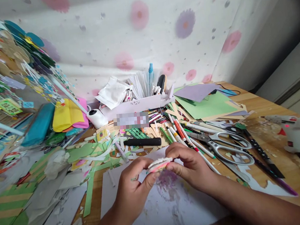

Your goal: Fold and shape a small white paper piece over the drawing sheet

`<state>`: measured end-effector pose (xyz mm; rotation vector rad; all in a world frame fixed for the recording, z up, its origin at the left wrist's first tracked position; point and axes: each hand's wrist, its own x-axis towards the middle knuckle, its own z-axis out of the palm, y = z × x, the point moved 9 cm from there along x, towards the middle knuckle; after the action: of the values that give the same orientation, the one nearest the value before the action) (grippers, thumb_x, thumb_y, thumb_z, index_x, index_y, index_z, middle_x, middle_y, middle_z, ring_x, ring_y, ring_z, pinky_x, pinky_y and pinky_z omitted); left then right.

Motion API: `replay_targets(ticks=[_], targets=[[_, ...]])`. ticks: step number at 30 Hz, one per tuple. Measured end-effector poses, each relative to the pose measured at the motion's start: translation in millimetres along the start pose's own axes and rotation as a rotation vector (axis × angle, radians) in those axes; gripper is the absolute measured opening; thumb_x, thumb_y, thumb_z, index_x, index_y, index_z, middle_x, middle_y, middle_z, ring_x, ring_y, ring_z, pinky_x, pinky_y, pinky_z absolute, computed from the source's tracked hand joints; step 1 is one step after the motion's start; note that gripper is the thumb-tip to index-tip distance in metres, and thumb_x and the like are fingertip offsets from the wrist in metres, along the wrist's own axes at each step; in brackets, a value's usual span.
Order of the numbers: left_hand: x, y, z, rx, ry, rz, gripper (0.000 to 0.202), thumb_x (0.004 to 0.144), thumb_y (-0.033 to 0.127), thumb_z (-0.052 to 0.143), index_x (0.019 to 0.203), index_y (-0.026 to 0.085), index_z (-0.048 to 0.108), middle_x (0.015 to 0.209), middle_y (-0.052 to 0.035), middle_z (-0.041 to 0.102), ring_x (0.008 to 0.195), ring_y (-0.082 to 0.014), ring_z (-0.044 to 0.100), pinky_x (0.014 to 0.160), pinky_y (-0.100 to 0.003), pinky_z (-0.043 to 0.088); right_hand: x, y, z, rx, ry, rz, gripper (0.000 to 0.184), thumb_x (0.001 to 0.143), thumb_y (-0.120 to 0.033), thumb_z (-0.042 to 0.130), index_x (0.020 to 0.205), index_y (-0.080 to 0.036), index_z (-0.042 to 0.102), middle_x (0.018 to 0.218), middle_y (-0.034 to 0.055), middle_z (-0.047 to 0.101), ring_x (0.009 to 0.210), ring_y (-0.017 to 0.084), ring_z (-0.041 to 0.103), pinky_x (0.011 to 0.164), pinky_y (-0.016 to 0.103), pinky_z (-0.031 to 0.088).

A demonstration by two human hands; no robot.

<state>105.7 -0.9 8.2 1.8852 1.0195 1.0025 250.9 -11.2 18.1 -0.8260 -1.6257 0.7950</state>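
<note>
Both hands meet over a white sheet of paper point(157, 209) stained purple, near the table's front edge. My left hand point(133, 188) and my right hand point(189, 166) pinch the two ends of a small layered paper piece point(159, 164), white on top with pink and yellow below. Fingers of both hands are closed on it, and it is held a little above the sheet.
Silver scissors point(224, 146) and several markers point(177, 131) lie just right of my hands, a black marker point(142, 142) behind them. A white glue gun point(293, 132) stands far right. A white pen box point(139, 104) sits at the back; paper scraps point(42, 190) cover the left.
</note>
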Motion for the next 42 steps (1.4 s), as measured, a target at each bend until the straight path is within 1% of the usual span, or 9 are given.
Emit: replay_targets(ticks=[3,6,13,17,22,27,31,38,42], targets=[[-0.5,16.8,-10.4,-0.009,0.103,0.163,0.013,0.08,0.02,0.067,0.093,0.02,0.065,0.09,-0.0032,0.065,0.089,-0.0178,0.061,0.08,-0.027,0.048,0.6,-4.1,-2.0,0.007,0.005,-0.034,0.013,0.086,-0.029,0.065,0.08,-0.017,0.067,0.077,0.0048,0.059,0.074,0.016,0.059,0.067,0.029,0.048],[-1.5,23.0,-14.6,0.031,0.146,0.252,0.009,0.079,0.012,0.067,0.084,0.02,0.066,0.083,-0.0011,0.064,0.084,-0.0151,0.062,0.077,-0.025,0.048,-0.2,-6.7,-3.3,-0.015,0.032,-0.034,0.009,0.083,-0.025,0.068,0.081,-0.017,0.068,0.081,0.006,0.06,0.077,0.017,0.06,0.069,0.029,0.048],[-1.4,6.8,-13.2,0.051,0.178,0.142,0.012,0.082,0.018,0.066,0.07,0.019,0.064,0.07,0.0009,0.058,0.072,-0.0132,0.059,0.072,-0.026,0.049,-7.3,-11.6,12.8,0.015,-0.055,-0.056,0.003,0.082,-0.018,0.067,0.081,-0.016,0.065,0.075,0.0039,0.059,0.07,0.015,0.059,0.064,0.026,0.046],[-3.5,14.8,-2.7,-0.02,0.124,0.159,0.017,0.08,0.024,0.069,0.066,0.018,0.061,0.065,0.0025,0.055,0.067,-0.0121,0.057,0.077,-0.029,0.05,-5.2,-1.1,2.7,-0.06,0.012,0.018,0.007,0.084,-0.018,0.065,0.077,-0.017,0.064,0.074,0.0032,0.059,0.07,0.015,0.057,0.064,0.026,0.045],[-3.5,12.0,-9.4,-0.033,0.183,0.153,0.018,0.08,0.023,0.068,0.066,0.017,0.06,0.065,0.0025,0.054,0.066,-0.0119,0.056,0.081,-0.032,0.05,-5.8,-8.1,9.6,-0.026,-0.081,-0.024,0.003,0.084,-0.015,0.064,0.082,-0.017,0.065,0.077,0.0037,0.059,0.072,0.016,0.058,0.065,0.027,0.045],[-4.4,7.1,-13.3,-0.069,0.192,0.167,0.005,0.081,0.02,0.067,0.08,0.02,0.062,0.08,-0.0005,0.058,0.08,-0.0145,0.058,0.073,-0.026,0.048,-8.0,-12.1,5.7,-0.065,-0.012,-0.08,0.007,0.083,-0.012,0.065,0.086,-0.018,0.066,0.082,0.0047,0.059,0.076,0.016,0.059,0.068,0.028,0.047],[-3.8,4.4,-11.1,-0.081,0.161,0.135,0.02,0.078,0.02,0.07,0.095,0.022,0.059,0.087,0.0001,0.058,0.082,-0.0135,0.057,0.073,-0.023,0.047,-8.3,-18.3,-0.1,-0.068,0.019,-0.165,0.011,0.083,-0.013,0.065,0.092,-0.019,0.066,0.087,0.0057,0.059,0.081,0.017,0.059,0.071,0.029,0.049],[-3.0,25.0,-13.8,0.157,0.133,0.345,0.018,0.08,0.007,0.065,0.092,0.02,0.062,0.089,-0.0005,0.062,0.085,-0.0123,0.06,0.075,-0.022,0.047,-8.0,-19.8,-1.9,-0.078,0.028,-0.173,0.016,0.08,-0.014,0.069,0.095,-0.018,0.065,0.091,0.0063,0.058,0.084,0.018,0.059,0.074,0.03,0.049],[-3.3,27.5,-15.2,0.23,0.132,0.363,0.023,0.08,0.001,0.059,0.094,0.02,0.063,0.092,-0.0009,0.062,0.088,-0.0112,0.06,0.079,-0.02,0.047,-7.8,-23.9,-0.5,-0.048,0.002,-0.191,0.027,0.075,-0.019,0.075,0.099,-0.016,0.065,0.094,0.0081,0.058,0.087,0.019,0.059,0.077,0.031,0.05]])
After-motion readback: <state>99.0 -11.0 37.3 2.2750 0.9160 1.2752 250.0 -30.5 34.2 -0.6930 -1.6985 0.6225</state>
